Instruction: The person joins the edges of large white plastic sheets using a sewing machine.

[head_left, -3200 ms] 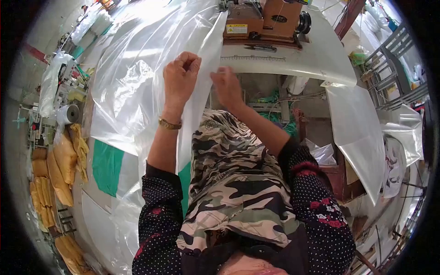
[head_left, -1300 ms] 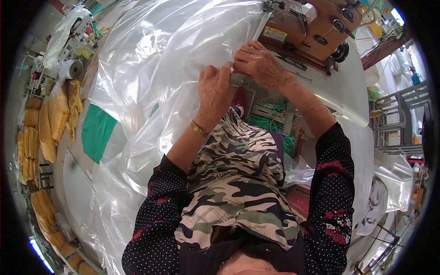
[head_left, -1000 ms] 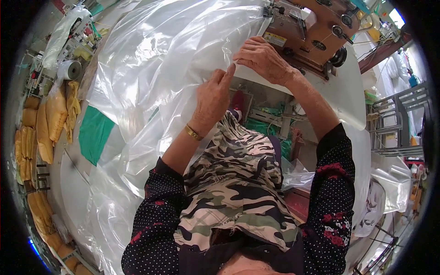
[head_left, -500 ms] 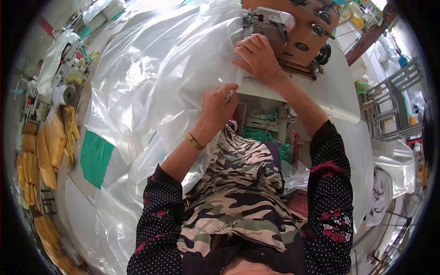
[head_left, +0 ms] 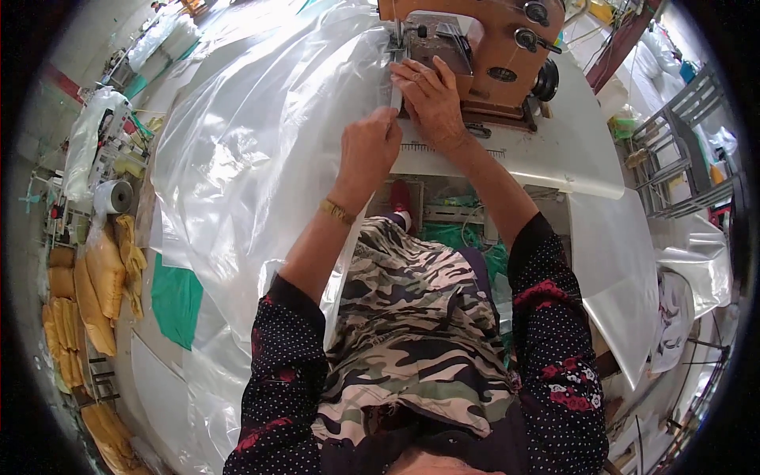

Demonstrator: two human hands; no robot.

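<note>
A large clear plastic sheet spreads over the left of the white work table and hangs toward my lap. Its right edge runs up to the needle area of a brown sewing machine. My left hand is closed in a pinch on that edge, just in front of the machine. Close beside it, my right hand lies over the edge with fingers stretched out, fingertips by the presser foot. What lies under its fingers is hidden.
The handwheel juts from the machine's right side. A grey metal rack stands at the right. On the far left are yellow bundles and a white roll. Below the table's front edge, green cloth and a red shoe show.
My left hand has moved forward along the sheet's edge, closer to the machine and my right hand. The right hand's fingers now lie nearer the presser foot. The whole view has shifted slightly.
</note>
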